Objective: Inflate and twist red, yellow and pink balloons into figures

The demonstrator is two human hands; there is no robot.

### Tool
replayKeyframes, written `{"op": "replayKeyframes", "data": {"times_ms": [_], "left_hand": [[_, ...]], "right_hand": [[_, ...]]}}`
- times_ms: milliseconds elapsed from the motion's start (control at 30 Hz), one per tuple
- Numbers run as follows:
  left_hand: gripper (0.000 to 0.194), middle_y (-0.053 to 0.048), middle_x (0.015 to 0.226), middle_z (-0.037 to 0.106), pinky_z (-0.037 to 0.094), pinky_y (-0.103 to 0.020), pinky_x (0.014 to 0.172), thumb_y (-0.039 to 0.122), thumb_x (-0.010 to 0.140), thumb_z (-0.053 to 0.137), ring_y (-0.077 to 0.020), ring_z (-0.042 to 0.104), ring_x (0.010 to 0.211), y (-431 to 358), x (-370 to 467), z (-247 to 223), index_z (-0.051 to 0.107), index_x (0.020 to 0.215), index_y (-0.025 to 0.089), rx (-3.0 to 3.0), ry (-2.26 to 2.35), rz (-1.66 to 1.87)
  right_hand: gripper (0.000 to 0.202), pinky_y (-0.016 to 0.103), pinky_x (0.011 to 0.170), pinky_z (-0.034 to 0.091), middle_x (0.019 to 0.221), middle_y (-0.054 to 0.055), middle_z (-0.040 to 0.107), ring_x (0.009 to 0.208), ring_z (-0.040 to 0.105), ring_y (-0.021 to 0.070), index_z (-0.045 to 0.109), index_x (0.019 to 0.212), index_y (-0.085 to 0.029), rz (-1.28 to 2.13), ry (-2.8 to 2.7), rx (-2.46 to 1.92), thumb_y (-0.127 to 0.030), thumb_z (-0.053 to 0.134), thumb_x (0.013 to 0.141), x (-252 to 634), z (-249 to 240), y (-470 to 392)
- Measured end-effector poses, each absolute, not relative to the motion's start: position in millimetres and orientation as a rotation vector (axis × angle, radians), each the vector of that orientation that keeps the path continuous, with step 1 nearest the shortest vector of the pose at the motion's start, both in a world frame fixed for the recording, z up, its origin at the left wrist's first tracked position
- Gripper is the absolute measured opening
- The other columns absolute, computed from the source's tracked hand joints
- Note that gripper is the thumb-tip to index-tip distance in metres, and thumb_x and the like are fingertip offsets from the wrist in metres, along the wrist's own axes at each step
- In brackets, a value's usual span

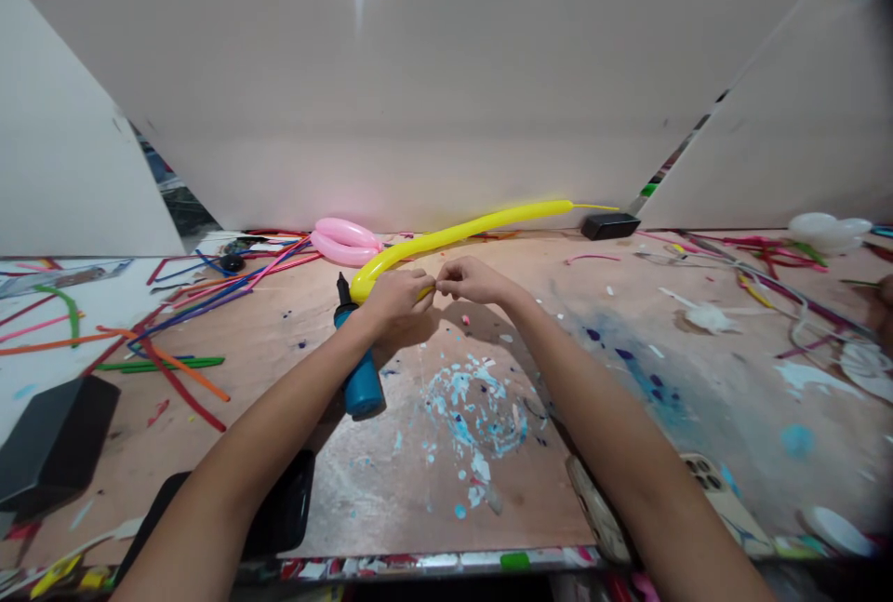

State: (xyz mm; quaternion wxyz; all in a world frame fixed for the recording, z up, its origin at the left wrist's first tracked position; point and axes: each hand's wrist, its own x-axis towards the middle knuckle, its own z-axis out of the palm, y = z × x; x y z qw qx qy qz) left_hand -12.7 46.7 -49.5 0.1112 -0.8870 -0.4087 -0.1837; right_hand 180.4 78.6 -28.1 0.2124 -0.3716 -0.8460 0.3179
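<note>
A long yellow modelling balloon [453,234] is bent back on itself at its left end and stretches right to a thin uninflated tail. My left hand [401,297] is closed around the short bent end. At that end's tip my right hand [475,281] pinches with thumb and fingers; the small part between them is mostly hidden. A blue hand pump [363,385] with a black nozzle lies beneath my left wrist. Just behind the balloon's bend sits a pink looped balloon [345,242].
Several uninflated balloons [188,304] lie scattered at left, and more at right near a white balloon [830,232]. Black blocks [610,226] stand at the back and left. Phones [283,504] lie near the front edge. A white panel [446,81] closes off the back.
</note>
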Motion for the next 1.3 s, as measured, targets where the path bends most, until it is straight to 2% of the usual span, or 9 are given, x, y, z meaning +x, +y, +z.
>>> {"op": "replayKeyframes", "data": {"times_ms": [133, 367, 733, 1000, 1133, 1300], "left_hand": [[0.026, -0.004, 0.088, 0.067, 0.037, -0.033, 0.064, 0.033, 0.092, 0.043, -0.019, 0.061, 0.078, 43.5, -9.8, -49.3, 0.066, 0.086, 0.021, -2.607, -1.264, -0.547], [0.022, -0.005, 0.093, 0.068, 0.041, -0.033, 0.07, 0.035, 0.089, 0.048, -0.0213, 0.062, 0.087, 39.1, -8.2, -44.7, 0.065, 0.092, 0.021, -2.602, -1.357, -0.626], [0.023, -0.005, 0.093, 0.067, 0.042, -0.033, 0.073, 0.038, 0.089, 0.05, -0.0213, 0.062, 0.089, 42.5, -10.5, -48.5, 0.065, 0.097, 0.022, -2.58, -1.332, -0.697], [0.025, -0.006, 0.101, 0.069, 0.043, -0.034, 0.08, 0.039, 0.089, 0.051, -0.0237, 0.062, 0.097, 39.7, -8.2, -45.9, 0.064, 0.103, 0.022, -2.587, -1.365, -0.68], [0.032, -0.008, 0.1, 0.07, 0.043, -0.035, 0.074, 0.045, 0.085, 0.055, -0.0269, 0.064, 0.091, 41.3, -10.8, -46.6, 0.061, 0.106, 0.022, -2.507, -1.511, -0.575], [0.027, -0.009, 0.096, 0.07, 0.043, -0.034, 0.069, 0.036, 0.079, 0.059, -0.028, 0.065, 0.087, 48.1, -19.0, -50.9, 0.06, 0.102, 0.021, -2.479, -1.648, -0.453]], "right_hand": [[0.017, 0.024, 0.052, 0.036, 0.06, 0.001, 0.06, 0.056, 0.052, 0.0124, 0.065, 0.068, -0.015, 0.909, -2.344, -1.044, -0.029, 0.058, 0.075, 183.9, -35.5, 83.8], [0.02, 0.025, 0.058, 0.044, 0.069, 0.002, 0.062, 0.061, 0.055, 0.013, 0.067, 0.076, -0.015, 1.105, -2.287, -0.936, -0.033, 0.059, 0.076, 187.0, -37.0, 86.7], [0.015, 0.026, 0.058, 0.045, 0.067, 0.002, 0.059, 0.062, 0.056, 0.0138, 0.065, 0.074, -0.015, 1.11, -2.27, -0.92, -0.028, 0.058, 0.074, 187.7, -35.4, 85.4], [0.012, 0.024, 0.055, 0.039, 0.062, 0.0, 0.054, 0.058, 0.051, 0.0124, 0.057, 0.067, -0.017, 1.025, -2.276, -1.046, -0.021, 0.051, 0.077, 184.4, -40.0, 88.1], [0.016, 0.024, 0.053, 0.035, 0.062, -0.001, 0.05, 0.057, 0.048, 0.0115, 0.051, 0.063, -0.018, 0.922, -2.251, -1.104, -0.019, 0.047, 0.079, 183.5, -42.9, 91.6], [0.027, 0.026, 0.051, 0.031, 0.057, -0.001, 0.047, 0.053, 0.044, 0.012, 0.046, 0.059, -0.019, 0.843, -2.189, -1.189, -0.024, 0.041, 0.085, 185.7, -42.4, 90.2]]}}
